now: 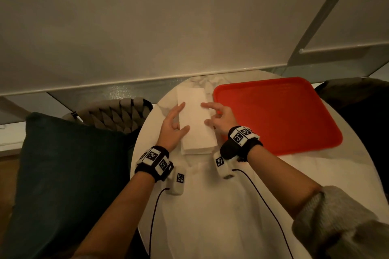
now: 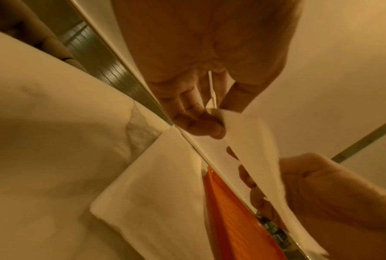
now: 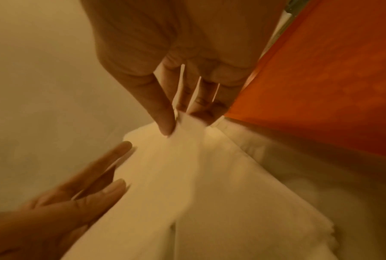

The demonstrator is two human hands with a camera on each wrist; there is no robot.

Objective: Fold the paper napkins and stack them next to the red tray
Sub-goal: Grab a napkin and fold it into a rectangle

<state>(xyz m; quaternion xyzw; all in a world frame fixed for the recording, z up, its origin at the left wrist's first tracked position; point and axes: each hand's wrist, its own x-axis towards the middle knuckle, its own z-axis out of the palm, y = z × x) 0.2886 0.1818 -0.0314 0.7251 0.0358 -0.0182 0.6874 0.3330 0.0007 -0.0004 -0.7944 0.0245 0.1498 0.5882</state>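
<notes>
A folded white napkin (image 1: 194,115) hangs just over a stack of folded napkins (image 1: 199,146), left of the red tray (image 1: 277,115). My right hand (image 1: 205,114) pinches the napkin's right edge between thumb and fingers (image 3: 165,123). My left hand (image 1: 184,116) stays at its left edge, index and thumb straight and touching the paper. In the left wrist view the napkin (image 2: 254,158) is raised above the stack (image 2: 154,193), its corner at my left fingertips (image 2: 201,124). In the right wrist view it (image 3: 165,176) sags over the stack (image 3: 243,202).
The round white marble table (image 1: 210,216) stands against a pale wall. A woven chair back (image 1: 117,115) and a dark teal cushion (image 1: 63,174) sit at the left. A dark seat (image 1: 357,99) is at the far right behind the tray.
</notes>
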